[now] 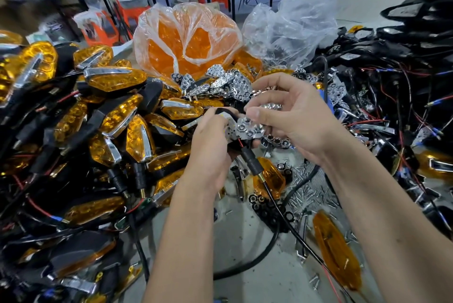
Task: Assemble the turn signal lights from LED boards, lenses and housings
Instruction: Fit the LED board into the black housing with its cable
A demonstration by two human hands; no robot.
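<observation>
While the left hand (210,145) curls round a black housing (226,116) with its stem and wires trailing down toward the table (245,241), the right hand (291,116) pinches a chrome reflector piece (250,128) between thumb and fingers, touching the housing's open face — both held above the table's middle. Finished amber lights (98,118) are heaped at left; a clear bag of orange lenses (186,40) stands behind, and one loose amber lens (337,253) lies near the right forearm.
</observation>
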